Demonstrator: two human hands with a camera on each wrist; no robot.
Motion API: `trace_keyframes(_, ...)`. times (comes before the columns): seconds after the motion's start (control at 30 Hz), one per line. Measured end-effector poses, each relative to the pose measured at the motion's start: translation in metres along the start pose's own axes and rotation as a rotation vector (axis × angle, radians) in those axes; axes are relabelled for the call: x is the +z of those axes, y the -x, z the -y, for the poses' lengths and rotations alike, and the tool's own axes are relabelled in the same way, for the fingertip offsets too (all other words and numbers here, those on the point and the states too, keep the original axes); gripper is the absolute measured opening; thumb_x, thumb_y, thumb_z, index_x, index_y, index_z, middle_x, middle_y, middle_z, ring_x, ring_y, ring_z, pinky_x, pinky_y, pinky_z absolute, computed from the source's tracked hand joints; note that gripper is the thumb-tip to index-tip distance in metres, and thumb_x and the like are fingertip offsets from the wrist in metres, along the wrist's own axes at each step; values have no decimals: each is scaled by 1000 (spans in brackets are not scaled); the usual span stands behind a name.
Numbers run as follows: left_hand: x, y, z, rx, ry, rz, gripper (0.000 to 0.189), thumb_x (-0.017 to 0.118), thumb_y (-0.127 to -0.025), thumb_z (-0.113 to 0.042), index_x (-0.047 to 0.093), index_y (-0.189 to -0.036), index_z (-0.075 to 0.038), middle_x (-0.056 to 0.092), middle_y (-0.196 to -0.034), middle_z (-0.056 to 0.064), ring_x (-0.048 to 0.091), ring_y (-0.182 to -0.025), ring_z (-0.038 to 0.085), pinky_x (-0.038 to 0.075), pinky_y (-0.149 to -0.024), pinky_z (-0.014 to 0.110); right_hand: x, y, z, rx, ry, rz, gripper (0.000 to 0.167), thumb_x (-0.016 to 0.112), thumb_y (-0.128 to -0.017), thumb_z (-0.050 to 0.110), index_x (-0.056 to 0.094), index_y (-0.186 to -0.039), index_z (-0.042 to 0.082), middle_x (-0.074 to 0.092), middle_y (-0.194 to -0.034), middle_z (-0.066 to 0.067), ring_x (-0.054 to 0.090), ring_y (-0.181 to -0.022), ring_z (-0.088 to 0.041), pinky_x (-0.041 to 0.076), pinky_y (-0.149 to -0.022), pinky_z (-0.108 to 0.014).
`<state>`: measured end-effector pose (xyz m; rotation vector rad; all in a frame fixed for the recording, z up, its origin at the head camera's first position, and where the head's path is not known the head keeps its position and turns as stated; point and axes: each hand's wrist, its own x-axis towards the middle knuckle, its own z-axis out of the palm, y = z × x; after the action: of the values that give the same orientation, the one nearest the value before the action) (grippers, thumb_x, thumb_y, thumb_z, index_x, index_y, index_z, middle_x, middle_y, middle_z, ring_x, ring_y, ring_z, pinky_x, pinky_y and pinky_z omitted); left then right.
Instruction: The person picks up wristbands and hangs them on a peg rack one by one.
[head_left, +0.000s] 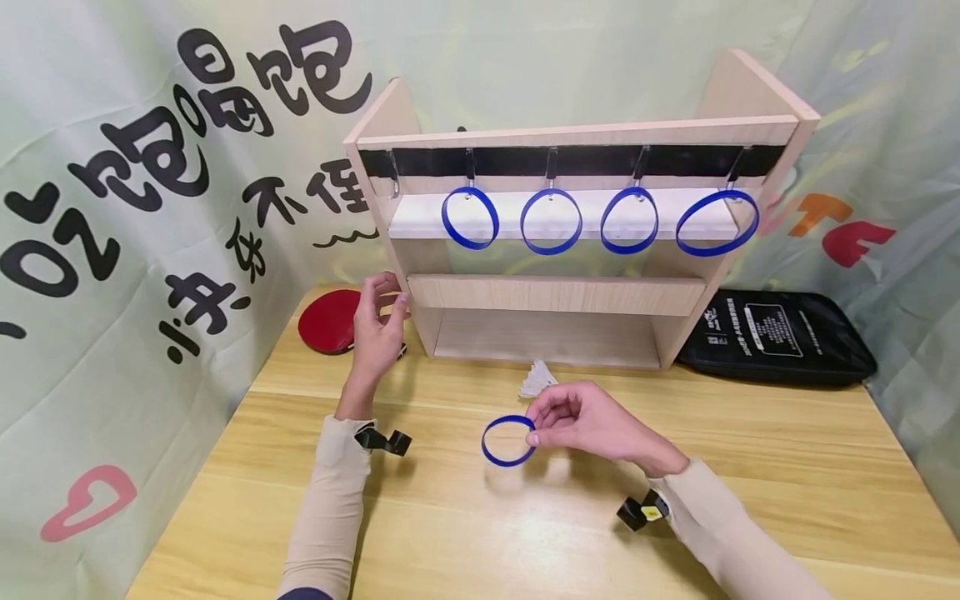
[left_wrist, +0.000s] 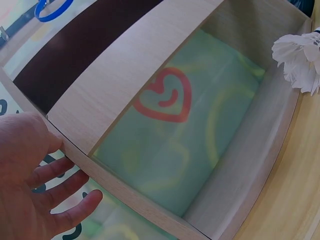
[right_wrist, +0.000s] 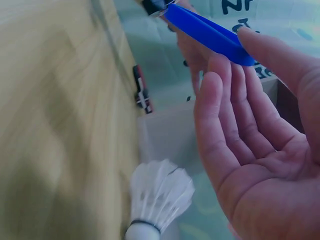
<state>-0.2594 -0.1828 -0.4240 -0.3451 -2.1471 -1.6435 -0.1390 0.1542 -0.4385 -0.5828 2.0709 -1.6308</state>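
Note:
My right hand (head_left: 588, 421) pinches a thin blue ring (head_left: 509, 463) between thumb and fingertips, above the wooden table and in front of the shelf. In the right wrist view the ring (right_wrist: 205, 34) appears nearly edge-on, its near end at the thumb tip. At the left side of the light wooden shelf (head_left: 555, 293) is my left hand (head_left: 380, 327), fingers loosely bent. The left wrist view has this hand (left_wrist: 35, 175) right at the side panel's edge, with several fingers spread apart. Several blue rings (head_left: 553, 250) hang from metal hooks on the shelf's black strip (head_left: 510, 160).
A white shuttlecock (head_left: 537, 380) lies before the shelf, just beyond my right hand. Left of the shelf lies a red table tennis bat (head_left: 327, 322), partly behind my left hand. A black case (head_left: 776, 337) lies at the right. Printed cloth (head_left: 187, 392) hangs around the table.

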Motion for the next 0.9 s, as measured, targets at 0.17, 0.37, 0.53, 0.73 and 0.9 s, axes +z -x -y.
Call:
trace_keyframes(0.17,0,-1,1,1,3,7,30,62,-109,-4,55,-138,0,65,-136,22,68,-115,35,66,-86,29,4,-10,15,-36,-48,-66,32,89,-91,10,74,-114,-7,79,-100,-6,76,-92,-16,67,-85,-26)
trace_keyframes(0.37,0,-2,0,14,-5,12,31,62,-109,-5,54,-139,0,65,-136,22,69,-115,34,67,-87,34,6,-23,36,-121,-54,-157,24,85,-93,5,76,-113,-4,80,-96,-1,76,-89,-15,66,-81,-26)
trace_keyframes(0.53,1,-2,0,14,-12,11,31,62,-109,-5,54,-139,0,66,-136,21,69,-116,36,67,-91,48,9,-36,54,-162,-88,-228,25,84,-94,6,74,-115,-4,80,-97,2,76,-91,-15,65,-79,-26)
trace_keyframes(0.73,1,-2,0,9,1,9,31,62,-110,-6,55,-139,-1,66,-137,22,69,-117,37,67,-88,36,18,-51,76,-202,-133,-267,25,84,-95,8,74,-116,-2,81,-101,1,77,-93,-16,64,-83,-25)
trace_keyframes(0.9,0,0,1,8,7,2,31,63,-109,-6,55,-138,0,67,-137,23,69,-117,39,62,-83,21,30,-71,91,-235,-216,-325,25,84,-93,5,74,-115,-2,80,-99,3,77,-92,-13,65,-86,-25)
